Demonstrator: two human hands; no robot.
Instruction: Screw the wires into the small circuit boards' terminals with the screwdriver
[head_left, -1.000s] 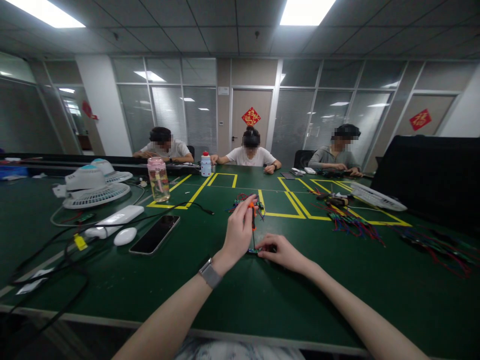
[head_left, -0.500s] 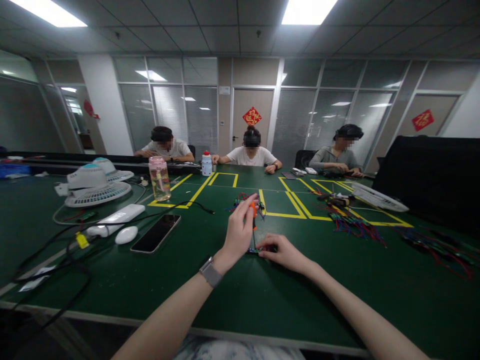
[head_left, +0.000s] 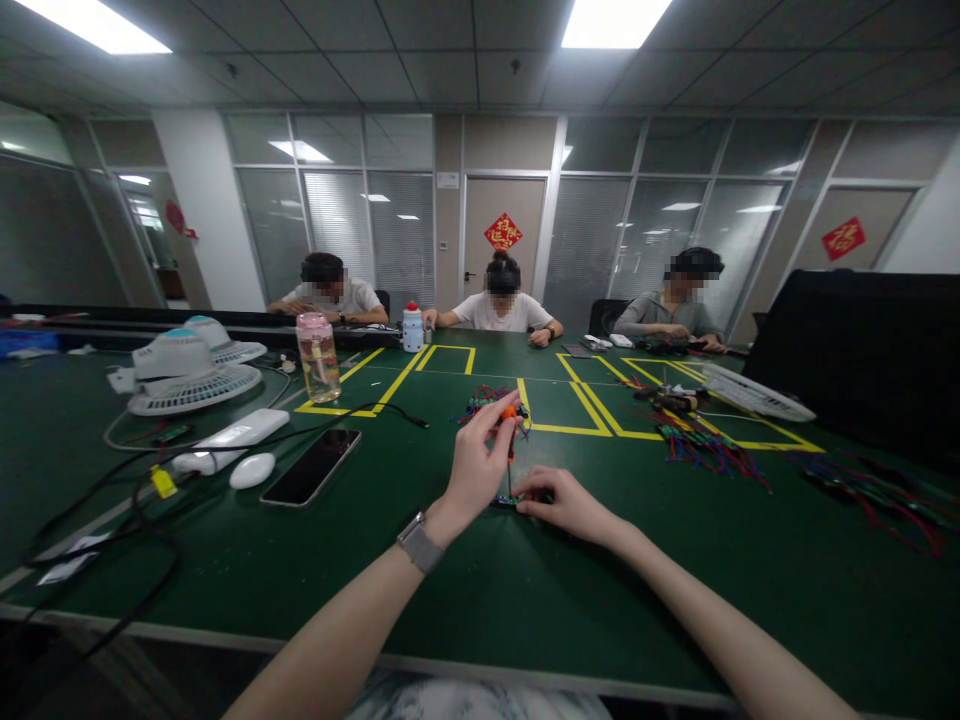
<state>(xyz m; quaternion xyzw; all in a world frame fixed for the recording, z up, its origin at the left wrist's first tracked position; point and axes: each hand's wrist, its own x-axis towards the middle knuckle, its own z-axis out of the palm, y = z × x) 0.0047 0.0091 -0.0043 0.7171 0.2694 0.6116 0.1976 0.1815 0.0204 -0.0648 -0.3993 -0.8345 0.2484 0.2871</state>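
Note:
My left hand pinches the orange handle of a small screwdriver and keeps it upright, tip down on a small circuit board lying on the green table. My right hand rests on the table with curled fingers pressed on the board's right end. A watch sits on my left wrist. Just behind the hands lies a bundle of coloured wires.
A phone, white mouse, power strip, black cables and desk fans are at the left. A pink bottle stands beyond. More wire bundles lie to the right. Three people sit at the far side.
My left fingers have shifted slightly on the screwdriver handle, as if turning it. Both hands stay over the board.

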